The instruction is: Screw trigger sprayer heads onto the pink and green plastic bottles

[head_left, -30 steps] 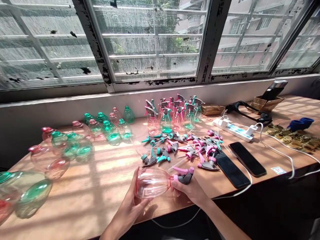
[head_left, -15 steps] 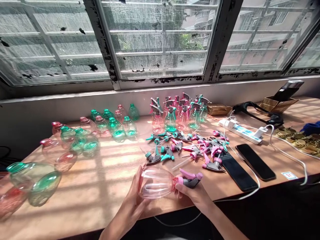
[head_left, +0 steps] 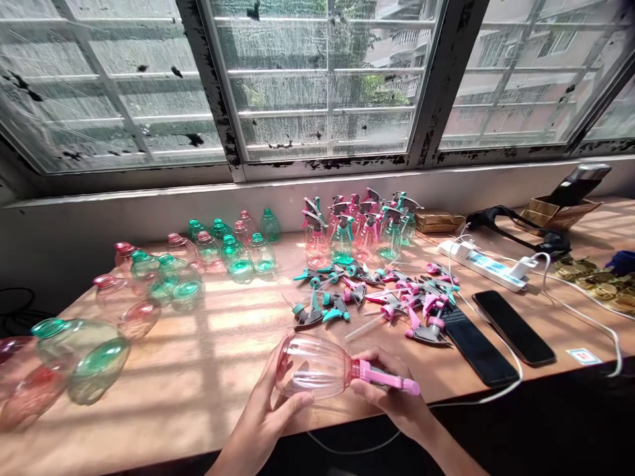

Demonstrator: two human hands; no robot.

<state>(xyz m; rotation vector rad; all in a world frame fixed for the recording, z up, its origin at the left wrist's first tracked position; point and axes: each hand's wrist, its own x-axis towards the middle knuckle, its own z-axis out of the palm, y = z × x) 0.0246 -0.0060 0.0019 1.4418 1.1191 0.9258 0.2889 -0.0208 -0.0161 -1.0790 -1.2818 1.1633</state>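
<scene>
A clear pink spray bottle [head_left: 317, 367] lies sideways between my hands above the table's front edge. My left hand [head_left: 278, 396] is wrapped round its base, thumb along the near side. At the neck, my right hand [head_left: 384, 390] grips the collar of the pink and grey trigger sprayer [head_left: 389, 379], which sits on the bottle mouth; some of its fingers are hidden behind. Just beyond lies a pile of loose trigger sprayers [head_left: 342, 314] in pink, teal and grey. Bottles with sprayers fitted [head_left: 342, 241] stand upright behind that pile.
Open-necked green and pink bottles [head_left: 238, 258] stand along the left side and back. To the right lie two phones [head_left: 513, 327], a white power strip [head_left: 483, 264] with cables, a black strap [head_left: 516, 228] and gold-coloured pieces [head_left: 590, 281]. Windows rise behind the table.
The trigger sprayer has turned about the bottle's axis, its pink lever now facing me. My right hand has rotated with it, and my left thumb has come over the bottle's near side.
</scene>
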